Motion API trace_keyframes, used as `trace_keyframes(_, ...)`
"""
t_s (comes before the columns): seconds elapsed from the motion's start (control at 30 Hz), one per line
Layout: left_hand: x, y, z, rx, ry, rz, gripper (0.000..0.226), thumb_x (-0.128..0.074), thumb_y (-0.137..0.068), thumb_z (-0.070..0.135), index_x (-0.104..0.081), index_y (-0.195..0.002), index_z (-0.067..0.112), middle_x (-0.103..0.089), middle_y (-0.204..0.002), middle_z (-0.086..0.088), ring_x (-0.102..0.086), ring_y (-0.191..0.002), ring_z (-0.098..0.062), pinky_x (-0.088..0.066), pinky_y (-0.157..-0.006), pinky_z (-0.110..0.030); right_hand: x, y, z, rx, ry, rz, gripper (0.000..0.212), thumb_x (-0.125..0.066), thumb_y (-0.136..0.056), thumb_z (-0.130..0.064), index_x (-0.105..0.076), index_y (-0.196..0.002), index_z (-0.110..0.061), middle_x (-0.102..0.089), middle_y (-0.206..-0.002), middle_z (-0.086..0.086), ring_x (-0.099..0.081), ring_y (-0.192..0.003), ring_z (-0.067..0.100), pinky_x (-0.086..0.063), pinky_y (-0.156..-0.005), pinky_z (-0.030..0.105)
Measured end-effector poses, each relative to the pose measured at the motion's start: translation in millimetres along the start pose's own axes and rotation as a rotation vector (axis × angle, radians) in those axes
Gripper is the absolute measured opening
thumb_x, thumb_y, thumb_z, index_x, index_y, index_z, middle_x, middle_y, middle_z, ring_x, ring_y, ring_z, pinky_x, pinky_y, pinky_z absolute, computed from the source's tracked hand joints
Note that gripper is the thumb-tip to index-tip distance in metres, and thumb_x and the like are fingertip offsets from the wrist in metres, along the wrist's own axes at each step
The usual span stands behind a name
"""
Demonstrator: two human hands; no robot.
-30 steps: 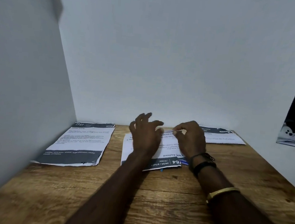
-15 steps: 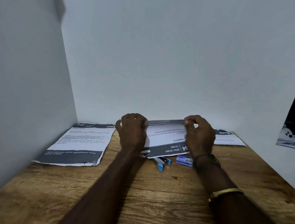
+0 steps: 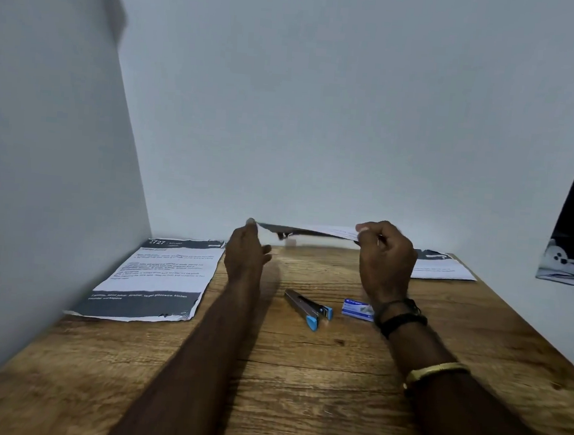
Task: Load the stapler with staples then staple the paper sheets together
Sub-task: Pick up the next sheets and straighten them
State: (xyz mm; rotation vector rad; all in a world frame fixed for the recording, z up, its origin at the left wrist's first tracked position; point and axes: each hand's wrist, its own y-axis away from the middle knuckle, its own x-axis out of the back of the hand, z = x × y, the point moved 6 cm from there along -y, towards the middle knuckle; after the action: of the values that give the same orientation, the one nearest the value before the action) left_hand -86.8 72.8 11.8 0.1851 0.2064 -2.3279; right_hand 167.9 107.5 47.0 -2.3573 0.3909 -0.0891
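While both forearms stretch out over the wooden counter (image 3: 266, 380), a gold bangle (image 3: 438, 369) and a black wristband (image 3: 403, 318) show on the right arm, nearest the camera. Just past them, between the arms, the stapler (image 3: 308, 309) lies flat on the wood with its blue-tipped ends toward the person. Its two arms look slightly splayed, though I cannot tell whether the magazine is open. A small blue-and-white staple box (image 3: 357, 309) sits just beside it on the right, one end hidden behind the right wrist. Neither is touched, so loading seems not yet begun.

Farther out, the hands hold one printed sheet (image 3: 308, 231) in the air, level and seen almost edge-on, well above the stapler. The left hand (image 3: 243, 253) takes the sheet's left end at its fingertips, with the thumb standing out to the side. Exactly which fingers pinch is hard to make out. The right hand (image 3: 386, 259) is curled, thumb and forefinger pinching the right end. Holding the paper by both ends keeps it taut and clear of the tools below, probably so it can be set aside or squared with another page.

Two more sheets lie flat on the counter. One with dark bands (image 3: 157, 275) is at the left against the side wall, and another (image 3: 443, 268) is at the far right by the back wall (image 3: 321, 117).
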Motion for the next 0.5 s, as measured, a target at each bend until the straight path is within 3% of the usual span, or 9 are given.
trace_keyframes(0.03,-4.2,0.6,-7.6,0.176,0.194,-0.080,0.042,-0.049,-0.100,0.049,-0.062,-0.116,0.012,-0.062,-0.116,-0.013,-0.069,-0.089,-0.028,-0.060,-0.081,-0.043,1.2,-0.6,2.7,-0.016,-0.005,0.000,0.026,-0.059,-0.089,-0.021,-0.073,-0.079,-0.002,-0.074,-0.077,0.009,-0.069,-0.078,0.024,-0.058,-0.069,0.040)
trace_keyframes(0.1,-8.0,5.1,-15.6,0.342,0.379,-0.189,0.049,-0.051,-0.098,0.054,-0.062,-0.121,0.011,-0.064,-0.108,-0.012,-0.068,-0.089,-0.027,-0.059,-0.073,-0.040,2.2,-1.1,7.8,-0.046,0.003,-0.017,0.033,-0.060,-0.091,-0.023,-0.069,-0.069,-0.001,-0.071,-0.068,0.014,-0.070,-0.072,0.031,-0.057,-0.066,0.047)
trace_keyframes(0.17,-6.0,6.8,-18.2,0.309,0.348,-0.218,0.036,-0.063,-0.096,0.032,-0.063,-0.127,0.013,-0.067,-0.104,-0.006,-0.068,-0.087,-0.023,-0.057,-0.067,-0.033,2.5,-0.6,12.5,-0.094,0.012,-0.034,0.040,-0.063,-0.093,-0.026,-0.063,-0.060,-0.002,-0.069,-0.061,0.013,-0.072,-0.070,0.032,-0.058,-0.065,0.047)
trace_keyframes(0.27,-3.4,4.5,-20.7,0.180,0.147,-0.236,0.044,-0.066,-0.087,-0.005,-0.065,-0.127,0.012,-0.070,-0.114,-0.012,-0.069,-0.086,-0.024,-0.058,-0.070,-0.031,-2.1,0.1,21.7,-0.167,0.085,-0.128,0.046,-0.063,-0.092,-0.031,-0.059,-0.062,0.004,-0.064,-0.066,0.028,-0.067,-0.069,0.041,-0.058,-0.066,0.049)
trace_keyframes(0.33,-4.7,4.1,-24.0,0.168,0.095,-0.252,0.044,-0.060,-0.086,-0.012,-0.068,-0.124,0.009,-0.068,-0.121,-0.018,-0.070,-0.092,-0.030,-0.059,-0.078,-0.037,-8.5,2.1,27.5,-0.188,0.247,-0.250,0.043,-0.063,-0.090,-0.028,-0.060,-0.061,0.004,-0.062,-0.066,0.027,-0.057,-0.059,0.032,-0.053,-0.063,0.042)
trace_keyframes(0.4,-5.5,3.5,-27.3,0.152,0.034,-0.238,0.046,-0.058,-0.086,-0.013,-0.070,-0.123,0.011,-0.068,-0.121,-0.019,-0.070,-0.094,-0.032,-0.061,-0.079,-0.038,-14.9,6.3,29.2,-0.212,0.444,-0.385,0.037,-0.063,-0.084,-0.024,-0.054,-0.052,-0.006,-0.055,-0.055,0.015,-0.051,-0.059,0.023,-0.043,-0.055,0.032)
trace_keyframes(0.5,-6.3,1.1,-32.8,0.138,-0.019,-0.203,0.048,-0.058,-0.085,-0.015,-0.070,-0.122,0.013,-0.067,-0.123,-0.018,-0.071,-0.096,-0.033,-0.062,-0.072,-0.036,-21.6,13.8,23.1,-0.194,0.696,-0.549,0.024,-0.064,-0.077,-0.025,-0.062,-0.058,-0.010,-0.064,-0.064,0.001,-0.061,-0.073,0.026,-0.053,-0.075,0.034)
